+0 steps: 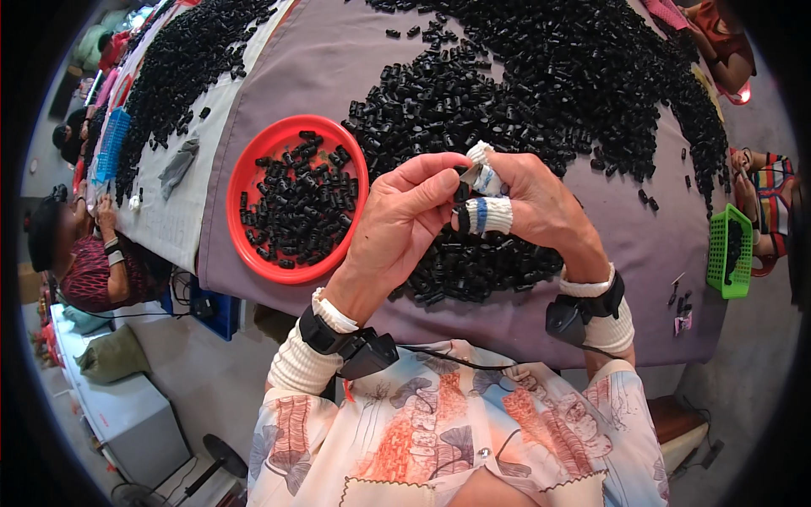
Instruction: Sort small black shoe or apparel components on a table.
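Note:
My left hand (393, 220) is closed in a pinch, thumb against fingers, on a small black plastic part (461, 193). My right hand (541, 203) meets it, with white cloth covers (492, 214) on its thumb and a finger, the lower one striped blue. A thin greyish edge shows between the right fingertips, too small to make out. Both hands hover over a large pile of black plastic parts (473, 270). To the left of my left hand, a round red tray (239, 245) holds many more of these parts.
A purple-grey cloth (270, 93) covers the table. A green basket (718, 253) stands at its right edge, near another person's hands. Small loose items (683, 317) lie at the right front. At left, another person works by a blue basket (112, 144) and a second pile (182, 76).

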The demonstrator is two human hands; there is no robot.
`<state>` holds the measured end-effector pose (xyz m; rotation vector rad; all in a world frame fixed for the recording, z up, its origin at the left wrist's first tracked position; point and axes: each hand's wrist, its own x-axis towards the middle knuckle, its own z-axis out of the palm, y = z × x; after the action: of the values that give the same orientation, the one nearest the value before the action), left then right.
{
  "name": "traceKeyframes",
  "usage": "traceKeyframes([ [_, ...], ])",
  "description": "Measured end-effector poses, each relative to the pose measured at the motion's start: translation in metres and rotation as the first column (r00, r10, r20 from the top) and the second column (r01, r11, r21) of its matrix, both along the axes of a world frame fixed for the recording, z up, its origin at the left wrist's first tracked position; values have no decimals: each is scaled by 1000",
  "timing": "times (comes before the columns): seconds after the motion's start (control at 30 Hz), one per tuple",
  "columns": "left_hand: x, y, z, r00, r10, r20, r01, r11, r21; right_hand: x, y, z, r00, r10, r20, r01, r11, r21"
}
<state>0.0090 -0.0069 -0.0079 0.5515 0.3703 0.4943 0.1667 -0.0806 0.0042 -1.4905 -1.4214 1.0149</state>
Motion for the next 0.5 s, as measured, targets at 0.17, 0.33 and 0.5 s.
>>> traceKeyframes([
  [0.17, 0, 1, 0, 999, 35, -29, -34, 999, 21, -1, 2, -3, 999, 0, 35, -1, 999, 45],
  [0.33, -1, 1, 2, 999, 11, 49, -9, 999, -39, -3, 3, 1, 997, -7, -81, 10, 999, 38],
  [0.5, -1, 1, 4, 999, 9, 41, -8, 1000, -14, -2, 4, 4, 999, -12, -37, 14, 999, 45],
])
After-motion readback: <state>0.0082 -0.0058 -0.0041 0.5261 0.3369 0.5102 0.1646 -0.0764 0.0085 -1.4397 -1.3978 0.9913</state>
